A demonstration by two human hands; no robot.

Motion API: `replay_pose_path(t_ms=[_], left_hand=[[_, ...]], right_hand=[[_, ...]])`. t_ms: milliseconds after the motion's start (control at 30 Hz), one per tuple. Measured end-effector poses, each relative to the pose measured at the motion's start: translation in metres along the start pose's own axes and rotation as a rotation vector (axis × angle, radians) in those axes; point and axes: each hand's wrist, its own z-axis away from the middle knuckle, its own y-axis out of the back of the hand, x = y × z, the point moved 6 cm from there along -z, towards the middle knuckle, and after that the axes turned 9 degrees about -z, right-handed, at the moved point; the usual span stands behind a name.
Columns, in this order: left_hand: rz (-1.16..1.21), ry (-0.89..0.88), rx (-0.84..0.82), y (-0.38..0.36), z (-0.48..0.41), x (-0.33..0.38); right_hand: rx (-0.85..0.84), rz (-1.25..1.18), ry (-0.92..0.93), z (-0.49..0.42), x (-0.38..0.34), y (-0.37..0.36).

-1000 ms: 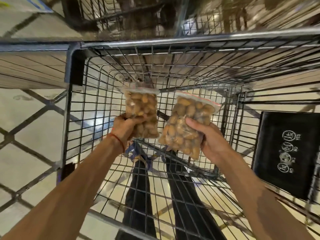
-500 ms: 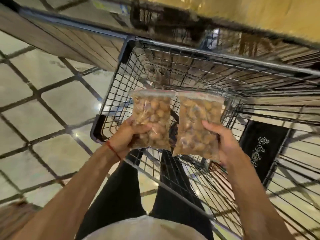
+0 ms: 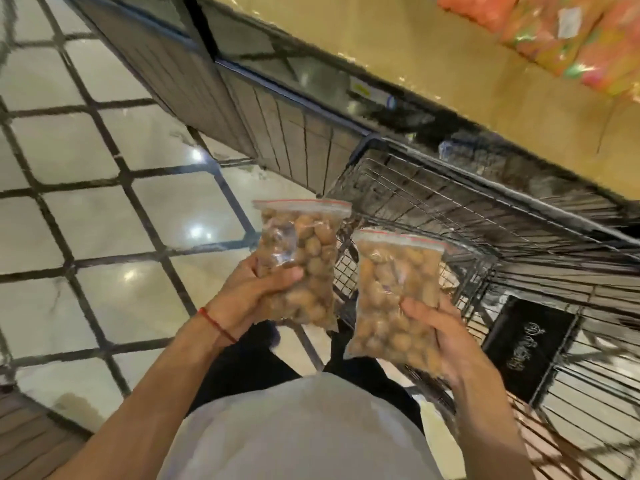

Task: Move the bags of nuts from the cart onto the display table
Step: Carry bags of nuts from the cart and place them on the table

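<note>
Two clear zip bags of brown nuts are held up in front of me. My left hand (image 3: pixel 251 299) grips the left bag of nuts (image 3: pixel 304 251) by its lower half, over the tiled floor and the cart's left edge. My right hand (image 3: pixel 446 344) holds the right bag of nuts (image 3: pixel 394 289) from below, above the wire cart (image 3: pixel 450 202). Both bags are upright, side by side and apart. The tan display table (image 3: pixel 433 60) runs across the upper right, beyond the cart.
Orange and pink packets (image 3: pixel 568 32) lie on the table at the top right. A black child-seat flap (image 3: pixel 530 344) hangs in the cart at right. Wood-panelled table base (image 3: pixel 249 109) and glossy tiled floor (image 3: pixel 104 202) fill the left. My own torso is at the bottom.
The bags have been lifted up out of the cart. My view has swung left and up, so the display table top and its packets now show.
</note>
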Motion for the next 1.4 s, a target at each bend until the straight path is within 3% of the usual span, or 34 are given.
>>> replay_pose_path(t_ms=[367,700,1100,1400], left_hand=[[-0.008,-0.099,0.129,0.175,0.101,0.015],[-0.015,-0.212,0.234,0.266,0.154,0.041],[0.084,-0.295,0.309,0.354,0.128,0.106],[0.087,-0.296,0.298,0.444,0.05,0.224]], right_hand=[[-0.113,-0.081,0.056,-0.003,0.089,-0.174],[-0.287,0.23,0.039,-0.026,0.102,-0.307],[-0.367,0.306,0.084,-0.101,0.089,-0.425],[-0.408,0.215,0.146,-0.204,0.031,-0.531]])
